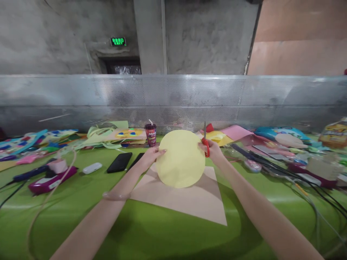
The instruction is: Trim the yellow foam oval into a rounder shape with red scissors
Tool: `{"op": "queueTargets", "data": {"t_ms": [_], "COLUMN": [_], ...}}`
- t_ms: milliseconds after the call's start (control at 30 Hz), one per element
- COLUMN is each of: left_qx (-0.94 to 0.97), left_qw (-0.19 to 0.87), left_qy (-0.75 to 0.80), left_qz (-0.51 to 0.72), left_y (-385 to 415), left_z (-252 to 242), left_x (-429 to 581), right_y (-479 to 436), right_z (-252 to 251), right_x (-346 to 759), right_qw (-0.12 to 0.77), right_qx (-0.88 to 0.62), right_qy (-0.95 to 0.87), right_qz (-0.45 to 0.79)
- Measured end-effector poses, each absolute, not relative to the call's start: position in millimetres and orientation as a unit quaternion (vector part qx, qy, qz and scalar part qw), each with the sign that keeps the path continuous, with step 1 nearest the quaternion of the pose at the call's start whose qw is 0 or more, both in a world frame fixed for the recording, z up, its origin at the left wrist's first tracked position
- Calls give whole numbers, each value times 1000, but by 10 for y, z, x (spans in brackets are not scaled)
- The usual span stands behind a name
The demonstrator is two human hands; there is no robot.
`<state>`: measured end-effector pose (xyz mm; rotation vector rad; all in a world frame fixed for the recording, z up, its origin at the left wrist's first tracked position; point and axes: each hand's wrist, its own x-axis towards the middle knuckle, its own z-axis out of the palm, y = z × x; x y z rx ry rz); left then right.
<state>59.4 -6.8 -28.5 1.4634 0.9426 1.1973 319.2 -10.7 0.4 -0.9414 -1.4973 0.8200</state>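
A round piece of pale yellow paper [181, 159] is held up in front of me, between both hands. My left hand [151, 155] pinches its left edge, thumb in front. At the opposite edge, my right hand [213, 151] grips the paper and also keeps hold of red-handled scissors [206, 144], whose blades point upward. Below the disc, a light pinkish-beige sheet of paper [195, 202] lies flat on the green table cover [151, 234].
A purple drink cup [151, 135] stands behind my left hand. Left of it lie a black phone [119, 162], a white case [92, 168] and a magenta tool [52, 180]. Coloured paper scraps [108, 135] line the back. Black cables [287, 169] cross the right side.
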Motion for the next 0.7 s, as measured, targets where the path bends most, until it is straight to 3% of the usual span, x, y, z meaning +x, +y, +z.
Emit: {"op": "queueTargets", "data": {"t_ms": [300, 700], "left_qx": [512, 512], "left_qw": [390, 368], "left_qy": [433, 426], "left_qz": [631, 648], "left_y": [3, 76], "left_z": [-262, -303], "left_x": [538, 480], "right_y": [-51, -102], "right_z": [-99, -180], "right_x": [3266, 3212], "right_qw": [525, 417], "right_qx": [-459, -462], "right_qy": [-640, -743], "right_qz": [324, 246]}}
